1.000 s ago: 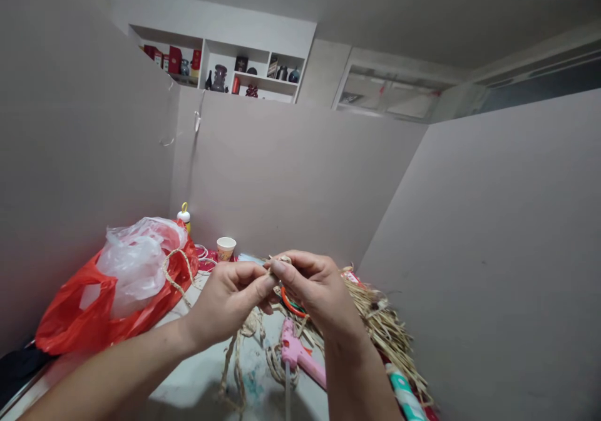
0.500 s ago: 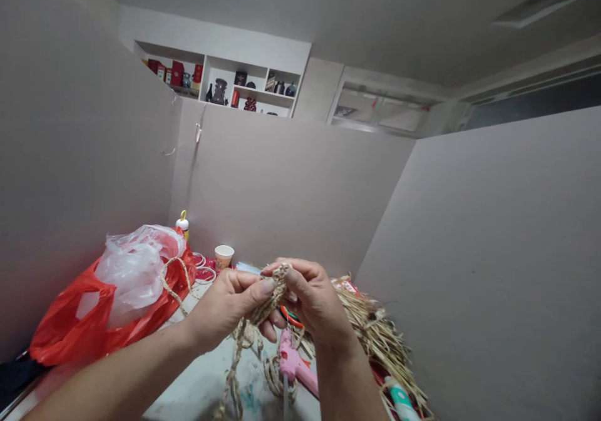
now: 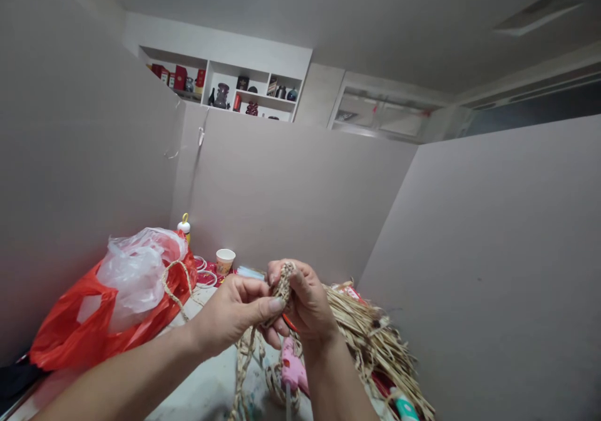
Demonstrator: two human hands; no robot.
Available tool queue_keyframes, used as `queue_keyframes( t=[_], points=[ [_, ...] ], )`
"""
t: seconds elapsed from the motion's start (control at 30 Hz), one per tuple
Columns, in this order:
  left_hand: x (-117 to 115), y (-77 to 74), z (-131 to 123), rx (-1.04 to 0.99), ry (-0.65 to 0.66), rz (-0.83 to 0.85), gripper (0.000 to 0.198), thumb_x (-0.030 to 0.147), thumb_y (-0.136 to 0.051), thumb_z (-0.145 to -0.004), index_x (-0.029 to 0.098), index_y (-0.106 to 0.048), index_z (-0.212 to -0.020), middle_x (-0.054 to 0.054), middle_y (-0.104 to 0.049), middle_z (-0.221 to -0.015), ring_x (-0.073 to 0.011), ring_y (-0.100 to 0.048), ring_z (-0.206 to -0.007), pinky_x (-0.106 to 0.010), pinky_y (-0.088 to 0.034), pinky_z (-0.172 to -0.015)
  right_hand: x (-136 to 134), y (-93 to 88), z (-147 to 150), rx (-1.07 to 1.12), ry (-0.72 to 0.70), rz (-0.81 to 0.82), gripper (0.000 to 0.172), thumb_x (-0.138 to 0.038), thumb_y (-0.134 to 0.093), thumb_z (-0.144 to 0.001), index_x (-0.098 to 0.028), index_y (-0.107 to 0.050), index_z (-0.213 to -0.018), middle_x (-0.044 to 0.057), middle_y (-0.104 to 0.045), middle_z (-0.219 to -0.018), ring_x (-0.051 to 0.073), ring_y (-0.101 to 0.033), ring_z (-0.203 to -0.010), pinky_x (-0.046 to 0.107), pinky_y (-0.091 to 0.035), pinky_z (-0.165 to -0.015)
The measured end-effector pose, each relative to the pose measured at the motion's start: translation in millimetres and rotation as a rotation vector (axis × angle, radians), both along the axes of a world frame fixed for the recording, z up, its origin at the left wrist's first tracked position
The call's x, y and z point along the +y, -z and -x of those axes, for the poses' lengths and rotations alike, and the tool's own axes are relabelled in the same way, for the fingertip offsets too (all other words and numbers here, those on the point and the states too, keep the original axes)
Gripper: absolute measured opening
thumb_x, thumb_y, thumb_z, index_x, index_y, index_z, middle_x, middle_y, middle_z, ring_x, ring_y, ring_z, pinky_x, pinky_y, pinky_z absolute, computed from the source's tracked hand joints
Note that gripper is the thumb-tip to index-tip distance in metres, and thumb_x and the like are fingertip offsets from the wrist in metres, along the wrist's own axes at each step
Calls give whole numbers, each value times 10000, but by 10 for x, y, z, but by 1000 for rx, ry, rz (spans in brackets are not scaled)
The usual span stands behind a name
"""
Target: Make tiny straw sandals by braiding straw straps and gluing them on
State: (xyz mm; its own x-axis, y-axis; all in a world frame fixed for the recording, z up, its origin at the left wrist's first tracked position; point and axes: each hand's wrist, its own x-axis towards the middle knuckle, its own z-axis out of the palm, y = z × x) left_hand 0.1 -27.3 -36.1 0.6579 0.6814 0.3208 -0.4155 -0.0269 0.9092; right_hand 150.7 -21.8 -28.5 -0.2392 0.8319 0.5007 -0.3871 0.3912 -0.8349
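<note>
Between my two hands is a small coiled piece of braided straw rope (image 3: 284,283), raised above the table. My left hand (image 3: 241,308) pinches its lower left side, thumb lying across it. Around its right side and back, the fingers of my right hand (image 3: 310,299) are wrapped. A loose length of the braid (image 3: 243,365) hangs down below my left hand. Under my hands, a pink glue gun (image 3: 292,366) lies on the table with a glue stick poking out toward me. Part of an orange handle shows behind my right hand.
A bundle of dry straw (image 3: 375,339) lies at right, with a green-and-white tube (image 3: 404,405) near it. On the left sits a red plastic bag (image 3: 75,321) with clear plastic (image 3: 136,277). Behind stand a paper cup (image 3: 225,261) and a bottle (image 3: 184,227). Grey partitions (image 3: 282,189) enclose the table.
My left thumb has slid lower along the coiled braid, and the coil now stands more upright in my right hand. The hanging braid has shifted slightly right.
</note>
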Motion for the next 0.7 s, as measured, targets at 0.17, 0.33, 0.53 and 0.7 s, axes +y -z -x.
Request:
queue_keyframes(
  t=[0.17,0.33,0.53,0.7],
  points=[
    [93,-6,0,-9,-104,-4,328,405,-767,-743,88,-681,-746,-54,-701,-652,-100,-645,-493,-192,-511,-516,166,-40,17,4,-8,39,509,-650,-751,-639,-162,-739,-782,-16,-545,-539,72,-393,-419,178,-329,-376],
    [167,-12,18,-37,-84,30,479,557,-703,-750,79,-672,-727,-76,-696,-618,-118,-644,-475,-209,-510,-509,310,-112,-3,3,-13,54,401,-551,-790,-662,-158,-713,-675,-14,-559,-534,57,-390,-381,157,-313,-333],
    [247,34,24,18,-61,7,344,402,-800,-699,86,-697,-785,-71,-720,-708,-118,-672,-536,-208,-519,-558,344,-22,-74,46,17,70,415,-572,-781,-664,-169,-746,-755,-44,-485,-509,57,-364,-422,148,-317,-365],
    [255,84,-31,24,-60,14,302,366,-790,-720,85,-694,-769,-71,-719,-721,-108,-666,-543,-209,-520,-564,325,168,-155,12,-1,136,439,-499,-862,-571,-148,-757,-813,-37,-512,-504,52,-337,-406,165,-306,-373]
  ],
)
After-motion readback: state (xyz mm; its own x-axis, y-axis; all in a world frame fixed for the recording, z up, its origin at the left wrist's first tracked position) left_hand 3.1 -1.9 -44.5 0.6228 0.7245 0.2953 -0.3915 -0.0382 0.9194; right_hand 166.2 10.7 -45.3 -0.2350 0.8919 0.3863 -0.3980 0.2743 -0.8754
